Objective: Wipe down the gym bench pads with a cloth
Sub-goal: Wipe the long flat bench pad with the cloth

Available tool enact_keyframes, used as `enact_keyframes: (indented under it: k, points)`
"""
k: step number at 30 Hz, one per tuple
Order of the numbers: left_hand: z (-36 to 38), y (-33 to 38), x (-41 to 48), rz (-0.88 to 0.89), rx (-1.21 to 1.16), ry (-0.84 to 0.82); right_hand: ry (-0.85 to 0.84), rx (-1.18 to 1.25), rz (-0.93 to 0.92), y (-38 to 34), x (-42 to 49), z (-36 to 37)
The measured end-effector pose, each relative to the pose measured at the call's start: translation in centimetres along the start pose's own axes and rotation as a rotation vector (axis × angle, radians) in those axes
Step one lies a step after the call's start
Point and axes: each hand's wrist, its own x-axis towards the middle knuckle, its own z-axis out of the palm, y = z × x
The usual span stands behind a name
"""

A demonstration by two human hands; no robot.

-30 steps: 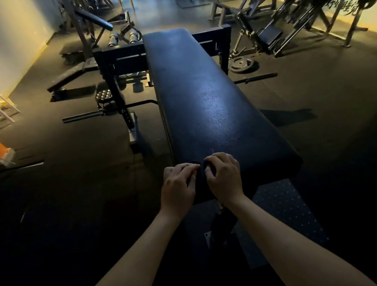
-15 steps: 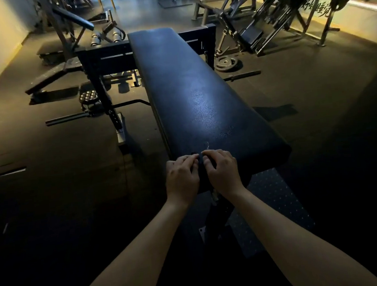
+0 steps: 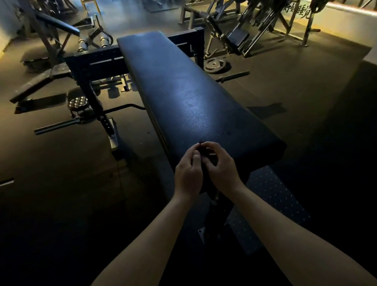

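Floor (image 3: 60, 176) dim. Pad (image 3: 190, 92) ran lengthwise straight ahead from the hands; left hand (image 3: 189, 172) and right hand (image 3: 223, 169), level at its near edge, both pinched the cloth (image 3: 204, 162).

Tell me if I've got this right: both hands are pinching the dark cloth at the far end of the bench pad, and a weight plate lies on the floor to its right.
Not quite. The head view shows the left hand and right hand pinching the dark cloth at the near end of the bench pad, not the far end. The weight plate does lie on the floor to its right.
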Motion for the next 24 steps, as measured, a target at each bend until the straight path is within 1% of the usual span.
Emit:
enact_keyframes:
  k: [2,3,6,7,8,10,12,14,19,22,24]
  points:
    - [-1.0,-0.9,1.0,0.055,0.112,0.035,-0.006,-0.057,-0.015,-0.3,0.6,0.2]
    - [-1.4,-1.5,1.7,0.081,0.192,0.053,0.022,-0.097,-0.03,-0.3,1.0,0.2]
    - [-1.6,-4.1,3.0,0.11,0.494,0.03,0.22,-0.277,-0.096,0.4,3.0,-0.5]
    - [-1.4,-4.8,2.9,0.111,0.551,0.014,0.248,-0.354,-0.096,1.0,3.9,-0.8]
    - [-1.2,-5.3,2.6,0.119,0.572,0.015,0.229,-0.428,-0.067,1.4,4.8,-1.0]
    - [-0.9,-6.0,2.5,0.14,0.559,0.051,0.098,-0.537,0.039,2.1,6.1,-0.7]
    - [-1.0,-6.0,2.6,0.16,0.541,0.078,-0.025,-0.573,0.072,2.2,5.9,0.6]
    - [-1.1,-6.0,2.7,0.17,0.535,0.084,-0.075,-0.552,0.035,1.8,4.8,1.5]
    - [-1.2,-6.4,2.4,0.184,0.507,0.09,-0.112,-0.483,-0.125,0.7,1.5,1.8]
    - [-1.3,-6.6,2.5,0.197,0.523,0.084,-0.193,-0.447,-0.189,0.3,1.0,1.7]
    - [-1.3,-6.7,2.5,0.196,0.515,0.086,-0.169,-0.454,-0.208,0.8,2.3,1.2]
